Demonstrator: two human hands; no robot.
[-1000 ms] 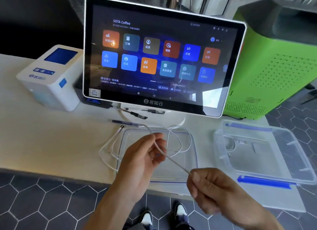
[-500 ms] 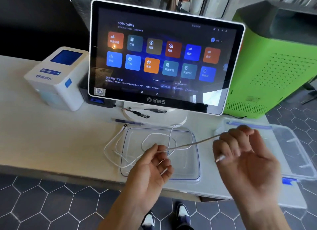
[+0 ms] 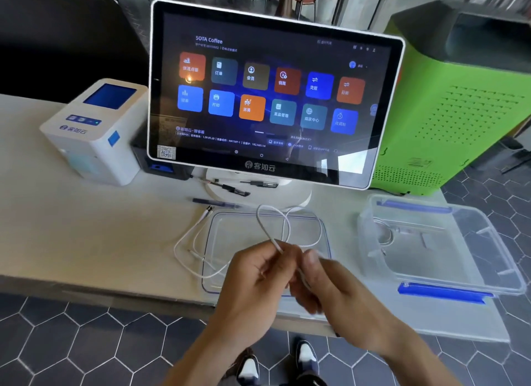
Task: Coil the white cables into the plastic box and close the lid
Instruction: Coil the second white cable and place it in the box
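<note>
- The left hand [image 3: 258, 273], at lower centre of the frame, pinches the white cable [image 3: 275, 227] between curled fingers, with a free loop rising above them, apparently to hold the turn in place.
- The right hand [image 3: 330, 285], just right of it and blurred, has its fingers curled round the same cable; the two hands are almost touching, which reads as feeding the next turn across.
- The slack lies in loose loops over and left of the clear lid [image 3: 324, 227], which sits flat at centre, off its box.
- The plastic box [image 3: 488, 270] stands open at right of the frame, near enough for a coil to be dropped in; a coiled cable seems to lie inside already.
</note>
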